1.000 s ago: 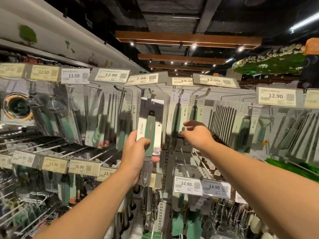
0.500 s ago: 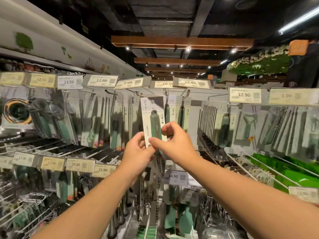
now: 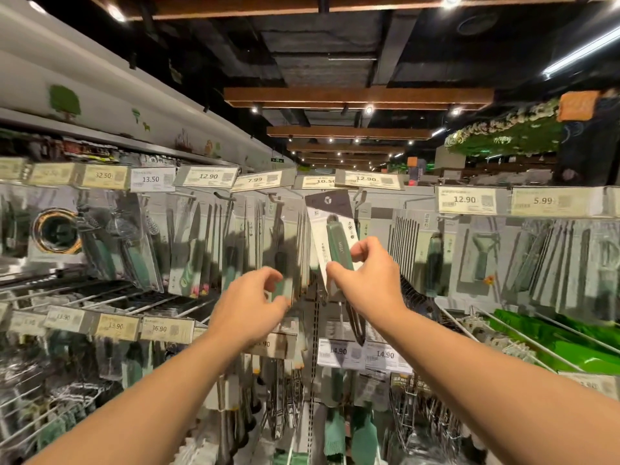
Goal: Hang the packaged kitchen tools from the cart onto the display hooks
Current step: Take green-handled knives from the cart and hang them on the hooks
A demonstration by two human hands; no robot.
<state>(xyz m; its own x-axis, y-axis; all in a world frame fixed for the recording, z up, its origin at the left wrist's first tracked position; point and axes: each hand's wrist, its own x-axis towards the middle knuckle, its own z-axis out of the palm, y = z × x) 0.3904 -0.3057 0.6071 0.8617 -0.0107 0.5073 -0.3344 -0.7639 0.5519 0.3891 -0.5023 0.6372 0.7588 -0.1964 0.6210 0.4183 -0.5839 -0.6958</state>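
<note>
The packaged kitchen tool (image 3: 336, 245), a green-handled utensil on a white card with a dark grey top, is raised in front of the top row of the display. My right hand (image 3: 370, 281) pinches its handle between thumb and fingers, and the card leans to the left. The card's top edge sits just left of an empty-looking display hook (image 3: 358, 197) under a 12.90 price tag. My left hand (image 3: 253, 305) hovers lower left of the package with loosely curled fingers, in front of hanging packages (image 3: 285, 243). The cart is out of view.
Rows of hooks with carded knives, peelers and strainers fill the wall left and right. Price tags (image 3: 464, 200) run along the top rail, and more hang on a lower rail (image 3: 340, 352). Bare wire hooks (image 3: 523, 337) jut out at lower right over green goods.
The left hand has let go of the package and dropped away to the left. The right hand now holds the package alone and has carried it up and to the right.
</note>
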